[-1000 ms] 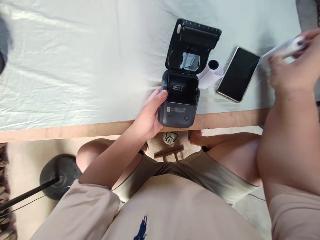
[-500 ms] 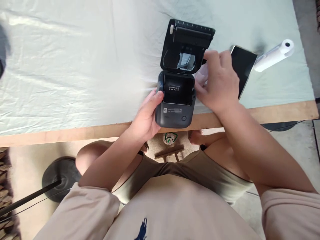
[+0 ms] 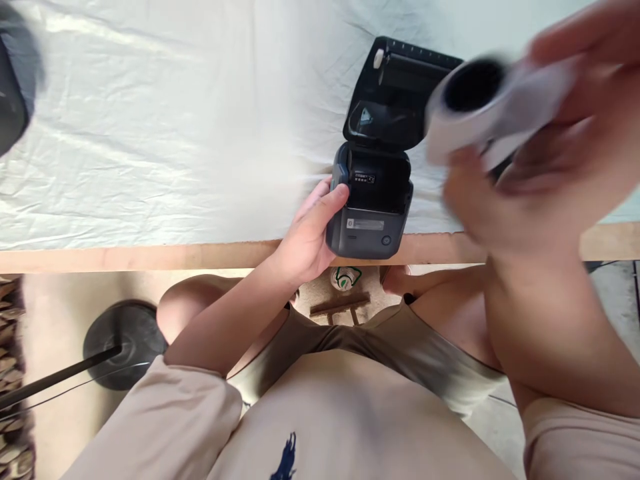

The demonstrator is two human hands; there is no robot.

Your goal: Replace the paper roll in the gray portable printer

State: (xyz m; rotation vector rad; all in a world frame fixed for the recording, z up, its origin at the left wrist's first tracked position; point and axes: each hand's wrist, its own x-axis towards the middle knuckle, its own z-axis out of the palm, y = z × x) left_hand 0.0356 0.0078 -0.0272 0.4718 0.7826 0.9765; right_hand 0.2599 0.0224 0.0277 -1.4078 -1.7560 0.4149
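Observation:
A dark grey portable label printer (image 3: 370,233) stands near the table's front edge, its lid (image 3: 385,123) swung up and its paper bay bare inside. My left hand (image 3: 313,230) wraps round the printer's left side, thumb on the rim of the bay. Raised close to the camera at the right, my right hand (image 3: 545,187) grips a white paper roll (image 3: 450,130) with a wide dark core. Motion blurs both hand and roll. They overlap the lid's right edge and cover much of the table's right side.
A pale wrinkled cloth (image 3: 175,133) covers the wooden table (image 3: 225,255). A dark object (image 3: 10,100) shows at the far left edge. Below, a round black base (image 3: 123,340) with a pole stands on the floor, left of my legs.
My right hand has risen from beside the printer towards the camera and right, with the paper roll in it. The printer appears slightly further right. The phone and the long roll are now hidden.

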